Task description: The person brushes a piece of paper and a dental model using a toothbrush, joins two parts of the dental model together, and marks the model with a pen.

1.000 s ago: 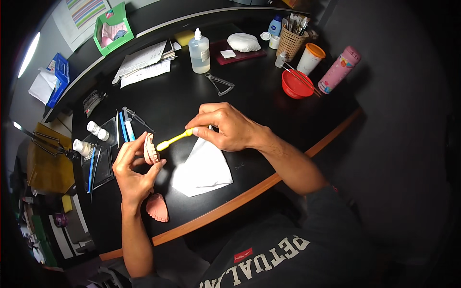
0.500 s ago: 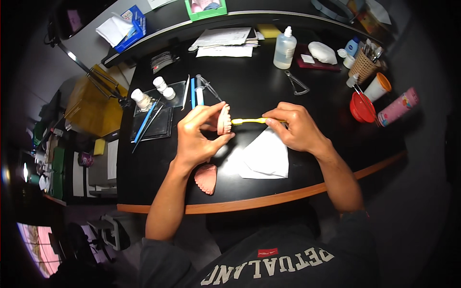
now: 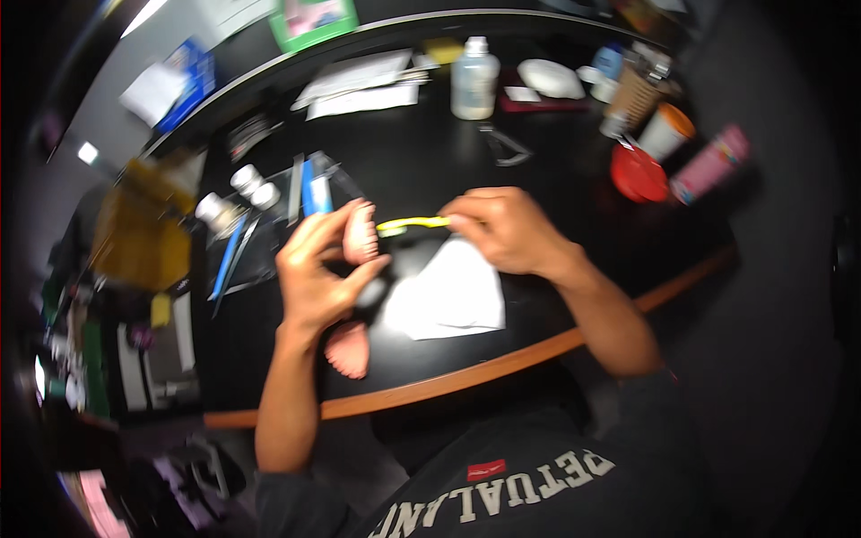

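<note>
My left hand (image 3: pixel 314 269) pinches a pink dental model (image 3: pixel 360 233) between thumb and fingers, holding it upright above the table with its row of teeth facing right. In my right hand (image 3: pixel 507 229) is a yellow toothbrush (image 3: pixel 414 223), gripped by the handle. Its head is near the teeth, with the bristles pointing downward; a narrow gap seems to separate them. A second pink dental model (image 3: pixel 347 350) lies on the table below my left wrist. Beneath the toothbrush rests a folded white cloth or paper (image 3: pixel 457 300). The picture is smeared by motion.
Two white bottles (image 3: pixel 215 212) and blue-handled tools (image 3: pixel 228 255) lie at the left. A clear bottle (image 3: pixel 474 82), papers (image 3: pixel 363 85) and calipers (image 3: pixel 505 146) are farther back. To the right are a red bowl (image 3: pixel 639 173), an orange-rimmed cup (image 3: pixel 666 131) and a pink can (image 3: pixel 710 164).
The whole view has shifted and tilted, so everything appears farther left. The toothbrush has come away slightly from the teeth and turned bristles down. Both hands keep their holds.
</note>
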`<state>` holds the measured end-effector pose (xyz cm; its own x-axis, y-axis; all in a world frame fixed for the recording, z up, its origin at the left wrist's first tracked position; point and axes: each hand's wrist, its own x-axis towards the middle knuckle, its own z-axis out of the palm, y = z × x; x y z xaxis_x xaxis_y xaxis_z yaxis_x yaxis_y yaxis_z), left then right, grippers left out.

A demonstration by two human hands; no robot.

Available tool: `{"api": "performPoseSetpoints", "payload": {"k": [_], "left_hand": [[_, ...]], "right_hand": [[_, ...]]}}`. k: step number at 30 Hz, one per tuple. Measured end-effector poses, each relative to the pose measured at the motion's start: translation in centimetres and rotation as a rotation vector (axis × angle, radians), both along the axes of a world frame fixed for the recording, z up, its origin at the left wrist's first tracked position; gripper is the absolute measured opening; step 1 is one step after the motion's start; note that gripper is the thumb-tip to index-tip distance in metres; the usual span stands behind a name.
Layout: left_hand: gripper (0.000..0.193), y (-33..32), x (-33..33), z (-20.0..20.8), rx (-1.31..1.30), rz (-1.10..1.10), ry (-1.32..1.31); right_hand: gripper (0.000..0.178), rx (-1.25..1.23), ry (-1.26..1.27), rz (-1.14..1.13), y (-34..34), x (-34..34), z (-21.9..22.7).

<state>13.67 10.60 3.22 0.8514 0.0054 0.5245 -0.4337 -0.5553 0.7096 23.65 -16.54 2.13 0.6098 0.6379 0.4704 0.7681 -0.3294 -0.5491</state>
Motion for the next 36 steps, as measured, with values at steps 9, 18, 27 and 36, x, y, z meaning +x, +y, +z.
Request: {"api": "performPoseSetpoints", "payload": {"k": [9,18,27,36], "left_hand": [[0.068,0.4,0.1,-0.2,-0.046,-0.036,0.024],[0.068,0.4,-0.1,-0.2,-0.022,-0.028,0.025],[0.066,0.1,-0.1,0.3,0.033,-0.032,0.005],[0.065,0.2,-0.1,0.6,0.042,-0.029,-0.012]], "right_hand": [[0.021,-0.145,0.090,-0.017,-0.1,-0.8,1.4],[0.020,-0.170,0.095,0.030,0.2,-1.1,0.9],[0.021,-0.186,0.103,0.045,0.1,-1.2,0.9],[0.021,-0.233,0.114,0.049,0.3,-1.4,1.2]]}}
